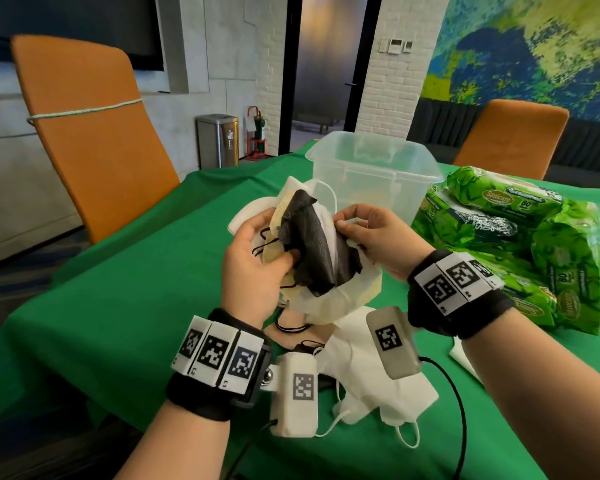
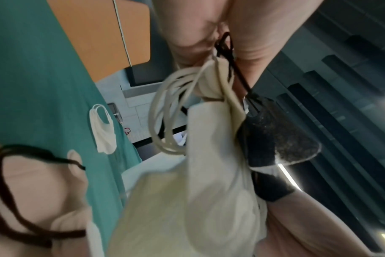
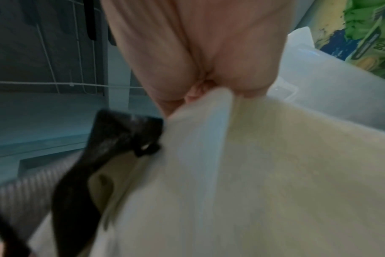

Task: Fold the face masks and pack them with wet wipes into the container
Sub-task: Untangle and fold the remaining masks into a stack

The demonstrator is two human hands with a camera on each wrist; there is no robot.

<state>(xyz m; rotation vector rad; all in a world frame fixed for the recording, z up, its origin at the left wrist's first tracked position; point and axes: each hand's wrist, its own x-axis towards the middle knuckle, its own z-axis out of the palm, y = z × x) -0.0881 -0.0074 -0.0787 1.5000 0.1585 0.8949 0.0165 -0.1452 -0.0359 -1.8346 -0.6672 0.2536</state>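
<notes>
Hands held one bunch of masks (image 1: 312,251) in mid-frame: left hand (image 1: 253,261) gripped it, right hand (image 1: 371,237) pinched its white edge (container (image 1: 371,168) just behind).

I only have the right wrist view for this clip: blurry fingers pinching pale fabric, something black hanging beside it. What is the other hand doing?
Observer: The left hand grips a bundle of masks, black, cream and white, held above the table.
Operator: Is the container packed yet?
Observer: The container stands behind the hands, lid off; something pale shows through its wall, but I cannot tell what.
Operator: And the wipes?
Observer: The wipes are piled on the table right of the container, outside it.
Operator: Any masks left lying?
Observer: Yes, white masks lie on the table under the wrists.
</notes>
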